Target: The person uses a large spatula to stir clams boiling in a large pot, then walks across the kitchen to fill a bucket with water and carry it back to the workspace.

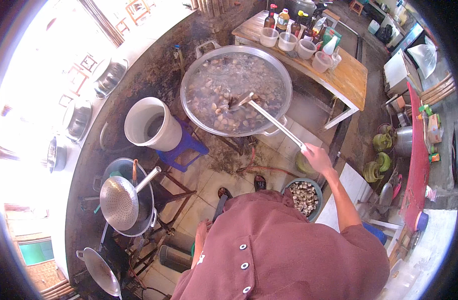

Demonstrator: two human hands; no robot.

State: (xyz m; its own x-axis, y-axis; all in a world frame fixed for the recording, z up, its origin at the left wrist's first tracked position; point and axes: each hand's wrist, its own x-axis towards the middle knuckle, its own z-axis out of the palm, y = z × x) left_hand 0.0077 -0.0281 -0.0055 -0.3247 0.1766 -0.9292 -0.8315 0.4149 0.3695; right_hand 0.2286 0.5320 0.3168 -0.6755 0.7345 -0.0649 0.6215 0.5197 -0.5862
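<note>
A large round metal pan with two handles holds steaming liquid full of brownish pieces that look like shellfish. My right hand is closed around the end of a long-handled metal turner. The turner slants down to the left, and its head is at the surface of the steaming liquid. Low at my left side hangs my left hand, small in view, its fingers loosely stretched and nothing seen in them. A greenish basin of pale shellfish-like pieces sits on the floor to my right.
A white bucket stands on a blue stool left of the pan. Farther left, a perforated metal strainer rests over a wok. Bottles and plastic tubs line a wooden table at the far right. A hose crosses the tiled floor.
</note>
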